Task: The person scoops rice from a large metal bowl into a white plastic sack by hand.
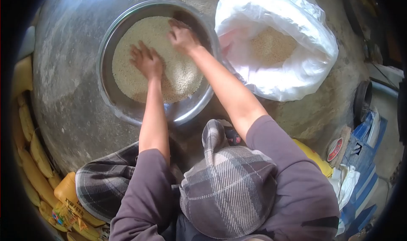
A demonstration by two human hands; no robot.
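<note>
A wide metal basin [101,67] on the floor holds a broad layer of pale grain [135,33]. My left hand [146,61] lies on the grain left of the middle, its fingers spread. Near the basin's upper right wall, my right hand [182,36] touches the grain, fingers apart and partly in shadow; neither hand grips an object. Just right of the basin stands an open white plastic sack [296,80] with browner grain [271,46] inside.
Yellow containers [36,169] line the left edge, with an orange-yellow one [70,190] at lower left. On the right are blue plastic items [360,156], a dark round object [362,99] and a yellow object [313,156]. My plaid-covered knees [229,186] are below the basin.
</note>
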